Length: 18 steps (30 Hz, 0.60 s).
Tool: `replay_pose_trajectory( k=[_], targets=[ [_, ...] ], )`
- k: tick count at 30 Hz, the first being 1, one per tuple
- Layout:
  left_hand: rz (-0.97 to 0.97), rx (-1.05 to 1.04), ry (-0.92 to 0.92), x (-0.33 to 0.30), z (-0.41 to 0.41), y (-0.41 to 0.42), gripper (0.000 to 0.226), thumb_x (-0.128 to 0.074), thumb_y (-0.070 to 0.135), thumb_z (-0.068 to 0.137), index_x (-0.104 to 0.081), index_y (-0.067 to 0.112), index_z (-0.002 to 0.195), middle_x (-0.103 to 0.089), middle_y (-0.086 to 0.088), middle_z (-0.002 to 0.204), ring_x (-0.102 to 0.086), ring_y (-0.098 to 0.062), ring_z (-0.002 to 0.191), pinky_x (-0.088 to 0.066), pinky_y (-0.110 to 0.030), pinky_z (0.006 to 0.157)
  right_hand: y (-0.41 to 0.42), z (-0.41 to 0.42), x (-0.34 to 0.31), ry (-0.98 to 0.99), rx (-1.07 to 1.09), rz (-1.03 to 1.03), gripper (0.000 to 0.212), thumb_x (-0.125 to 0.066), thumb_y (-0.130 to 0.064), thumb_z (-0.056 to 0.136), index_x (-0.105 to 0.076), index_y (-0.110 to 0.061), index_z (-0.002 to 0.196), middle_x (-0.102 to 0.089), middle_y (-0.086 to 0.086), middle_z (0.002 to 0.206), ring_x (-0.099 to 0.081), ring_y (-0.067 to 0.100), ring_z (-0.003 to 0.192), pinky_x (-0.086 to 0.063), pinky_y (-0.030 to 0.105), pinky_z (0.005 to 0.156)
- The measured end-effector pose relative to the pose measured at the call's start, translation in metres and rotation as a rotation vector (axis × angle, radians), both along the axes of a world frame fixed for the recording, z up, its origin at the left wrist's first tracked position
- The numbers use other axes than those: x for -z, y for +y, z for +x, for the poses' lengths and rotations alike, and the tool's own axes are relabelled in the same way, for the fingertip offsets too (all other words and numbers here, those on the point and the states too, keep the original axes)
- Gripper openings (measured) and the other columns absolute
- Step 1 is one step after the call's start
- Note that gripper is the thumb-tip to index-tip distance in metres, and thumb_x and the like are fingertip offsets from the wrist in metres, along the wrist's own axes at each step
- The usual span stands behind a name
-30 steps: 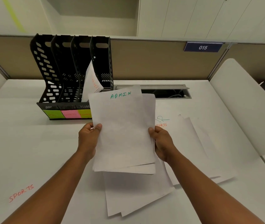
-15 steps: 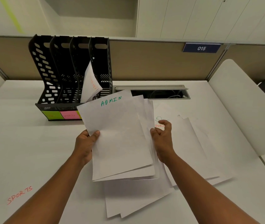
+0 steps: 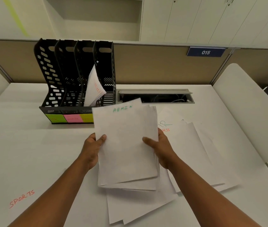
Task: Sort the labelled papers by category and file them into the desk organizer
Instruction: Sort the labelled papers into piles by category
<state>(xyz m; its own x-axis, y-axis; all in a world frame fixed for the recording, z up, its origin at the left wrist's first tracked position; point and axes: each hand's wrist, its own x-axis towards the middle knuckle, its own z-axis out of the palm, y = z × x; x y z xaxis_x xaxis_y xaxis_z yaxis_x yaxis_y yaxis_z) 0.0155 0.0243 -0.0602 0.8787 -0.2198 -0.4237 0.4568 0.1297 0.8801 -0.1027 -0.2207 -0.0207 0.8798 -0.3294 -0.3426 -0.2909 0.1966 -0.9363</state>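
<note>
I hold a small stack of white papers (image 3: 126,145) above the desk, its top sheet headed ADMIN in green. My left hand (image 3: 92,148) grips the stack's left edge, thumb on top. My right hand (image 3: 161,148) grips the right edge, thumb on the sheet. Behind stands the black desk organizer (image 3: 51,82) with several slots and green, pink and yellow labels along its base. Curled papers with orange writing (image 3: 94,89) lean in its right slot. Loose sheets (image 3: 193,153) lie fanned to the right, one marked HR and another SPORTS. More sheets (image 3: 138,205) lie under the stack.
A sheet marked SPORTS (image 3: 22,199) lies flat at the near left. An open cable tray (image 3: 156,96) is set into the desk behind the papers. A beige partition (image 3: 162,66) closes the back, and a white panel (image 3: 251,108) slants up on the right.
My right hand has returned from the loose sheets to the stack's right edge. The stack, which had tilted and fanned, is squared again between both hands.
</note>
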Motion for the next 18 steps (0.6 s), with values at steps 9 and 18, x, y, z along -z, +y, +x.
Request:
replay_pose_trajectory(
  k=[9, 18],
  targets=[
    [0.12, 0.027, -0.414, -0.059, -0.009, -0.02, 0.03, -0.08, 0.018, 0.087, -0.07, 0.019, 0.115, -0.078, 0.0, 0.106, -0.074, -0.023, 0.096, -0.062, -0.034, 0.076, 0.004, 0.013, -0.02, -0.044, 0.045, -0.223, 0.036, -0.053, -0.013, 0.067, -0.07, -0.008, 0.098, -0.073, 0.006, 0.086, -0.069, 0.028, 0.077, -0.058, 0.042, 0.064],
    [-0.036, 0.058, -0.486, -0.08, -0.026, -0.038, 0.074, -0.061, 0.083, 0.072, -0.067, 0.032, 0.125, -0.074, 0.004, 0.12, -0.069, -0.016, 0.113, -0.059, -0.038, 0.092, 0.018, 0.008, -0.019, -0.261, 0.096, -0.218, 0.031, -0.056, -0.012, 0.07, -0.074, -0.018, 0.094, -0.073, 0.01, 0.087, -0.067, 0.028, 0.081, -0.058, 0.043, 0.063]
  ],
)
